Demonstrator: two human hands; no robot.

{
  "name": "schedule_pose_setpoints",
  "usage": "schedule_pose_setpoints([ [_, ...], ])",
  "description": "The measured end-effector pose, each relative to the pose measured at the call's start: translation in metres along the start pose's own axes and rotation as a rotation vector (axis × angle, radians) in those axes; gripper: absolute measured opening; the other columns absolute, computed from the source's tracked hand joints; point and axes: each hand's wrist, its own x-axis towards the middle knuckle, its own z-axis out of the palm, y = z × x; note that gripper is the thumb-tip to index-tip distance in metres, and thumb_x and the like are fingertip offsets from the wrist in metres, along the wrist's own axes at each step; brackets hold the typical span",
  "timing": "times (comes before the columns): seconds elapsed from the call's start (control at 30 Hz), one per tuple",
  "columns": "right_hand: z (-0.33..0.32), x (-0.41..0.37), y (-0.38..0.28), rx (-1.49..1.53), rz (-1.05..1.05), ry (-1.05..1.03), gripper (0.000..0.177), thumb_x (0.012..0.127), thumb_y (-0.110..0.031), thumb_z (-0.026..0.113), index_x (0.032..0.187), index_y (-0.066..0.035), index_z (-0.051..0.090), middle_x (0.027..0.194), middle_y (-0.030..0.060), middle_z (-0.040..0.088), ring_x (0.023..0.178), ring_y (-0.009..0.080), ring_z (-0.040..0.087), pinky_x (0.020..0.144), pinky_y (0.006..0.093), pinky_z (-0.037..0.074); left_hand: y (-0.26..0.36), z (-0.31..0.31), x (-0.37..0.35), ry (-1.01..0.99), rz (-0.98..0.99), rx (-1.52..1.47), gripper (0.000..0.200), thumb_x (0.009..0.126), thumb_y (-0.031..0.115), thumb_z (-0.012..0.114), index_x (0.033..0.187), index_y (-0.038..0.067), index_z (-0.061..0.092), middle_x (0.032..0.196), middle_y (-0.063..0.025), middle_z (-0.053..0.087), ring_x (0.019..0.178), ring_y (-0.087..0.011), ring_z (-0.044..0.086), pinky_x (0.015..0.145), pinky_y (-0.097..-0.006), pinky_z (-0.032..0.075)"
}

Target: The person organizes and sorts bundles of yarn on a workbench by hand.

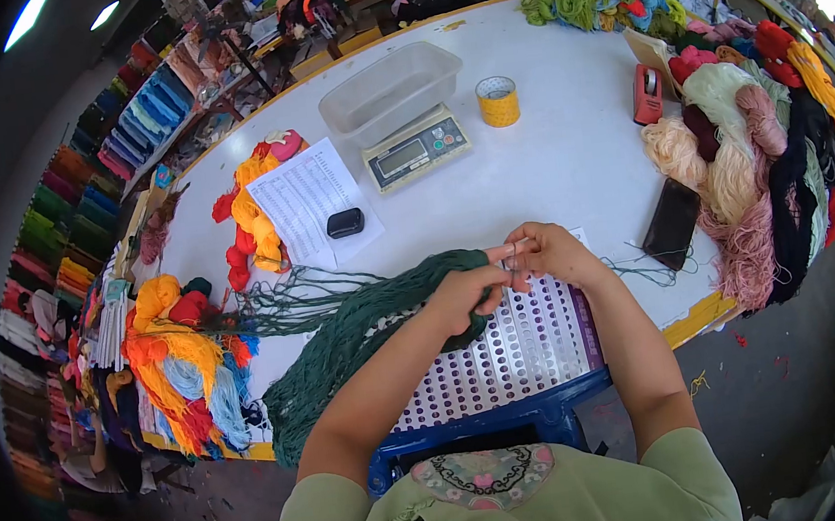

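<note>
Yarn (364, 336) of dark green colour lies as one long hank across the perforated board (527, 350). Its long axis runs from the board's upper edge, where the hands are, down and away past the board's left side. The left hand (466, 294) rests over the board's upper left part, with its fingers curled shut around the thick upper end of the hank. The right hand (555, 252) is just beside it, above the board's upper edge, and its fingertips (515, 251) are pinched together on a thin strand at that same end; whether something small is also between them I cannot tell. So the hank stretches to the left of both hands, and the left hand is the nearer one to its body. Loose green strands (290, 298) spread out to the left of the board. Beyond the board stand a scale (417, 150) and a tape roll (498, 102); a dark phone (672, 224) lies to the right of the board.
</note>
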Motion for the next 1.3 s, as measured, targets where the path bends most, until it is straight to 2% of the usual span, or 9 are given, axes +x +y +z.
schedule_pose_setpoints([
  [0.13,-0.006,0.0,-0.001,0.047,0.025,-0.075,0.03,0.087,-0.012,0.068,0.111,0.002,0.058,0.072,0.0014,0.064,0.063,0.0073,0.059,0.056,0.0203,0.045,-0.002,0.024,0.012,0.251,-0.09,0.662,0.026,0.096,0.022,0.05,0.116,0.007,0.057,0.091,-0.01,0.068,0.055,-0.014,0.055,0.054,-0.0276,0.045],
  [0.27,0.002,0.0,-0.005,-0.012,0.057,0.024,0.019,0.09,-0.013,0.064,0.103,0.0,0.06,0.072,0.0026,0.064,0.062,0.0078,0.059,0.056,0.0207,0.047,-0.022,-0.011,0.005,0.468,0.676,1.187,0.025,0.099,0.03,0.047,0.098,0.008,0.06,0.078,-0.0087,0.062,0.073,-0.0253,0.06,0.073,-0.0373,0.047],
  [0.33,0.006,0.008,0.006,-0.054,0.074,0.091,0.016,0.091,-0.016,0.062,0.098,-0.002,0.06,0.07,0.0042,0.065,0.062,0.0087,0.061,0.057,0.0221,0.05,0.002,-0.041,-0.02,0.513,-0.006,0.644,0.027,0.097,0.03,0.052,0.085,0.008,0.062,0.066,-0.0053,0.058,0.054,-0.0136,0.051,0.05,-0.0285,0.039],
  [0.43,0.009,0.008,-0.005,-0.199,0.118,0.115,0.014,0.092,-0.017,0.058,0.093,-0.003,0.06,0.069,0.0054,0.067,0.062,0.0092,0.063,0.056,0.0224,0.051,0.052,-0.103,-0.083,0.2,0.041,-0.309,0.027,0.091,0.017,0.054,0.066,0.009,0.05,0.056,0.0003,0.044,0.039,-0.0062,0.031,0.035,-0.0214,0.022],
  [0.53,0.011,0.008,-0.005,-0.232,0.114,0.133,0.015,0.092,-0.017,0.058,0.093,-0.002,0.06,0.068,0.0054,0.067,0.061,0.0099,0.063,0.057,0.023,0.051,0.079,-0.165,-0.138,0.494,0.374,-0.671,0.022,0.095,0.018,0.05,0.075,0.01,0.048,0.055,0.004,0.037,0.039,-0.0046,0.029,0.035,-0.0189,0.025],
  [0.63,0.013,0.008,-0.001,-0.268,0.088,0.139,0.015,0.092,-0.017,0.058,0.095,-0.003,0.06,0.068,0.0052,0.067,0.061,0.0107,0.063,0.058,0.0243,0.051,0.074,-0.173,-0.159,1.244,0.367,0.189,0.029,0.098,0.032,0.05,0.089,0.005,0.057,0.063,-0.0043,0.06,0.039,-0.0063,0.037,0.036,-0.022,0.026],
  [0.8,0.035,-0.001,-0.016,-0.32,-0.063,0.227,0.013,0.09,-0.011,0.061,0.101,-0.003,0.06,0.07,0.005,0.067,0.065,0.0098,0.062,0.062,0.0227,0.047,0.062,-0.072,-0.156,0.626,0.475,0.209,0.042,0.1,0.036,0.046,0.124,0.003,0.058,0.081,-0.0036,0.064,0.051,-0.0049,0.04,0.045,-0.02,0.031],
  [0.9,0.061,-0.012,-0.044,-0.002,-0.193,0.187,0.015,0.089,-0.006,0.063,0.104,-0.004,0.061,0.074,0.0011,0.062,0.064,0.0072,0.056,0.062,0.0218,0.045,0.059,-0.028,-0.136,0.111,0.599,-0.136,0.07,0.096,0.057,0.037,0.131,-0.003,0.049,0.134,-0.0125,0.053,0.117,-0.0197,0.053,0.095,-0.0311,0.042],
  [1.3,0.104,-0.065,-0.093,0.113,-0.47,0.086,0.008,0.085,0.0,0.068,0.092,-0.001,0.065,0.098,0.004,0.053,0.078,0.0099,0.058,0.067,0.0229,0.047,0.04,0.04,-0.111,-0.135,0.52,-0.218,0.08,0.095,0.06,0.036,0.144,-0.004,0.033,0.142,-0.0118,0.044,0.125,-0.0181,0.045,0.106,-0.0313,0.035],
])
